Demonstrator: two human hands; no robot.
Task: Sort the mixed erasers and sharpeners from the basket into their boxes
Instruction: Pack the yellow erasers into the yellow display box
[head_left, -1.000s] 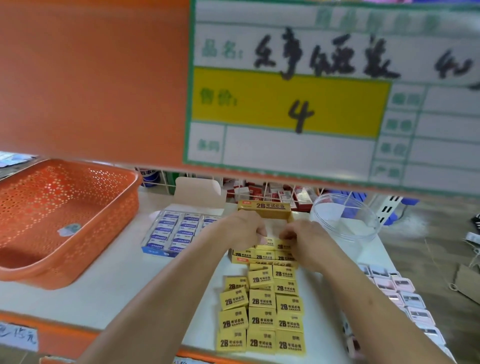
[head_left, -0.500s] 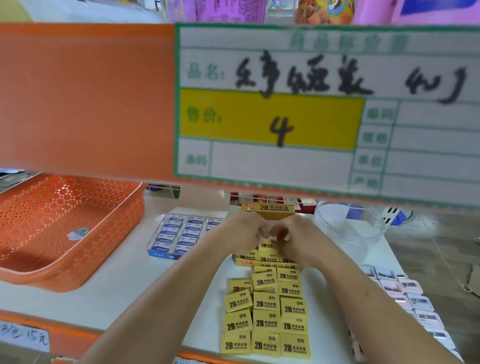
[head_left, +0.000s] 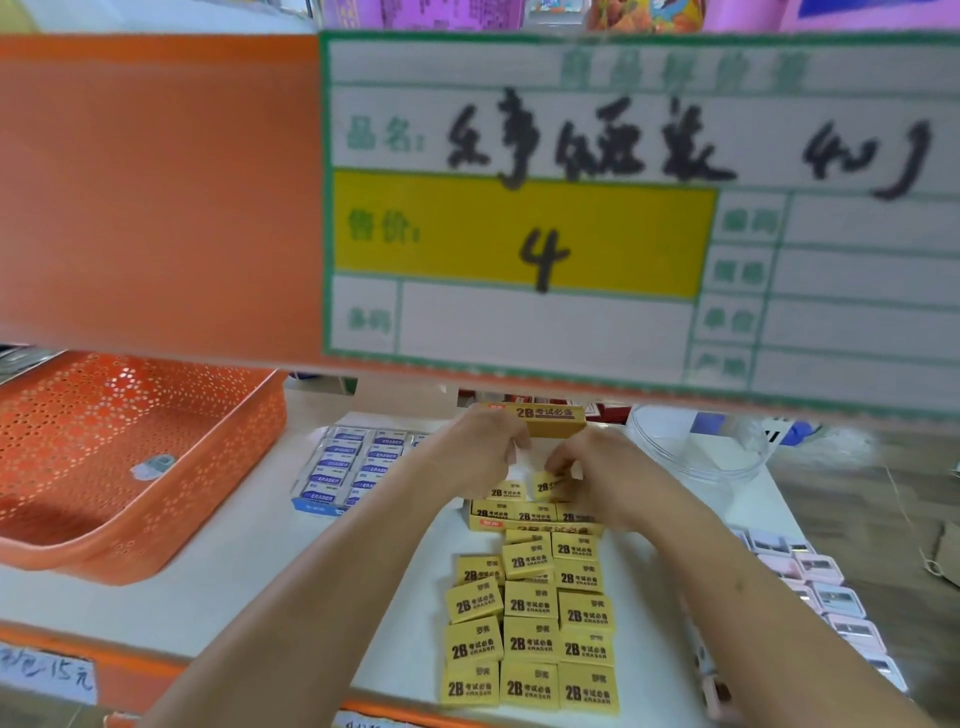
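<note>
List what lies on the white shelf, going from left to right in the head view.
orange perforated basket → box of blue-and-white erasers → loose yellow 2B erasers → pink sharpeners

A white shelf (head_left: 249, 571) with an orange front edge carries everything. At the left stands an orange perforated basket (head_left: 156, 535). Just beside it lies an open blue box (head_left: 343, 467) of white erasers. In the middle sits a yellow box (head_left: 535, 526) and, in front of it, loose yellow erasers (head_left: 530, 644) in rows. At the right are a clear tub (head_left: 691, 460) and pink sharpeners (head_left: 831, 597) along the edge.
</note>
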